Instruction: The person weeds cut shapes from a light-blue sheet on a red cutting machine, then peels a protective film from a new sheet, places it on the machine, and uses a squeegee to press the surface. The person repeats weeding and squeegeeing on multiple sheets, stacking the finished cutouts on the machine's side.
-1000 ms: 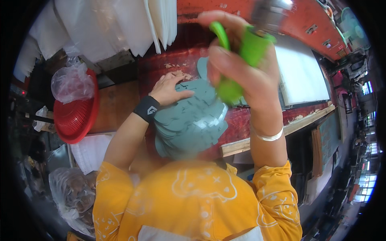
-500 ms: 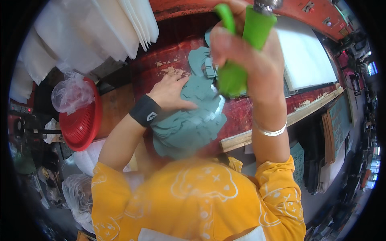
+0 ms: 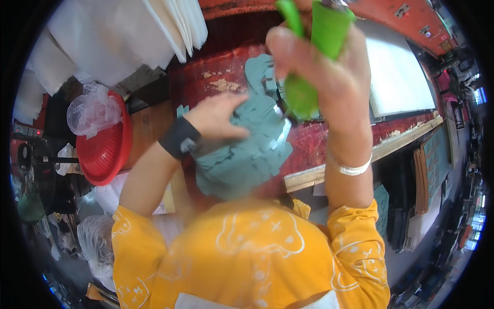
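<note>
My right hand (image 3: 339, 77) is closed round a green air blow gun (image 3: 302, 98), which has a lever on its far side and a metal fitting at its top. Its lower end points down at a heap of flat grey-green cut pieces (image 3: 236, 165), overlapping and uneven, on a dark red worktop (image 3: 309, 147). Over the left side of that heap is my left hand (image 3: 218, 116), thumb and fingers apart, holding nothing. Whether it touches the pieces I cannot tell. More cut pieces (image 3: 257, 72) lie beyond, partly hidden by my right hand.
White sheets (image 3: 118, 41) hang at the far left. Below them sits a red perforated basket (image 3: 100, 157) with a clear plastic bag (image 3: 92, 116). A white board (image 3: 396, 72) lies at the far right by red machinery (image 3: 406, 23). A wooden strip (image 3: 360, 157) edges the worktop.
My left hand has shifted left, and its fingers have drawn back from the heap. A small grey-green piece now shows left of it. My right hand has moved slightly with the air blow gun.
</note>
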Available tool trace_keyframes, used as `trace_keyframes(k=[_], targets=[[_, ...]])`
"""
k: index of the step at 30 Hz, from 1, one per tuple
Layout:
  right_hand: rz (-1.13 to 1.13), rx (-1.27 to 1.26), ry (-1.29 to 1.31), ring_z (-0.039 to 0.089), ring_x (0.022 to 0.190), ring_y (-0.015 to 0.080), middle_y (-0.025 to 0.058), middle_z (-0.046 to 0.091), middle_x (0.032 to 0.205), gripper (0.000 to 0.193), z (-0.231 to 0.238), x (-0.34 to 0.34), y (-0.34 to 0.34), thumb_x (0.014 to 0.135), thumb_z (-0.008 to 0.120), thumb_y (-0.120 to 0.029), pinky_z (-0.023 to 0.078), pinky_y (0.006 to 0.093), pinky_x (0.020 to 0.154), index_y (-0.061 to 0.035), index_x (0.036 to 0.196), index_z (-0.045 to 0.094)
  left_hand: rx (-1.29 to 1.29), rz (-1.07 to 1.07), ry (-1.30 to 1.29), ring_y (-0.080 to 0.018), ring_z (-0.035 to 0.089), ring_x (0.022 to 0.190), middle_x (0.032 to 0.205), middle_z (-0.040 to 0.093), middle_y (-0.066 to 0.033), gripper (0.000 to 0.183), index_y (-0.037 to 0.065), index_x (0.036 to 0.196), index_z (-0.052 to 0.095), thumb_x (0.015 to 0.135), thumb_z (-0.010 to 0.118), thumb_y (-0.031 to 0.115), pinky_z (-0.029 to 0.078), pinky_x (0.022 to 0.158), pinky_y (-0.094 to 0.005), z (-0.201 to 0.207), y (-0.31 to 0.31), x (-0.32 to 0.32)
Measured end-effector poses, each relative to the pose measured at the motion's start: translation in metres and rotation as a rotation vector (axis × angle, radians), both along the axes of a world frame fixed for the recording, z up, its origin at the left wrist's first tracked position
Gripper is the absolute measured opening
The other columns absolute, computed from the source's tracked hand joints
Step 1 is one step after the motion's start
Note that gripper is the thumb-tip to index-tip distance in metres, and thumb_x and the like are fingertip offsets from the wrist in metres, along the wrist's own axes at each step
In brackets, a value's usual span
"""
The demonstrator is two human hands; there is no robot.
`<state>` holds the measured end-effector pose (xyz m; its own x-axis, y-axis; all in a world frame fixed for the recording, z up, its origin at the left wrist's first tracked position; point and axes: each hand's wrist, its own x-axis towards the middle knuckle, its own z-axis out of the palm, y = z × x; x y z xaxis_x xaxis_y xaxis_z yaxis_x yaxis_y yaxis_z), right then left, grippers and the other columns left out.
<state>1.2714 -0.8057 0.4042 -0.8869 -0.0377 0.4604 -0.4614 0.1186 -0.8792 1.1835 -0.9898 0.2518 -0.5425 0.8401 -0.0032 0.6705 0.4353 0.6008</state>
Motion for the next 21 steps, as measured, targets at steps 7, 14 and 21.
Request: trace_keyframes(k=[7,14,21], targets=[[-0.144,0.020,0.061,0.047,0.057,0.0105,0.0018,0.046,0.069,0.050,-0.014,0.006,0.016,0.083,0.057,-0.015,0.040,0.0241,0.052,0.0018,0.128,0.042,-0.171,-0.004,0.152,-0.0365,0.043,0.124,0.135,0.042,-0.0239,0.079,0.003,0.137,0.035,0.074,0.069,0.037,0.034,0.104,-0.0395,0.008,0.005,0.015],[0.082,-0.307,-0.005,0.049,0.055,0.0105,0.0032,0.046,0.067,0.056,-0.016,0.014,0.017,0.080,0.057,-0.015,0.040,0.0224,0.048,0.0115,0.126,0.038,0.064,0.137,-0.312,-0.0260,0.043,0.124,0.134,0.044,-0.0209,0.073,0.000,0.139,0.031,0.076,0.062,0.020,0.033,0.105,-0.0348,0.025,0.003,0.007],[-0.032,-0.238,-0.011,0.048,0.056,0.0079,0.0008,0.047,0.066,0.051,-0.014,0.014,0.027,0.075,0.063,-0.006,0.037,0.0209,0.051,0.0055,0.121,0.046,-0.108,0.099,-0.384,-0.0347,0.039,0.127,0.130,0.043,-0.0265,0.079,0.010,0.140,0.034,0.069,0.067,0.023,0.037,0.100,-0.0460,0.045,0.016,0.033]])
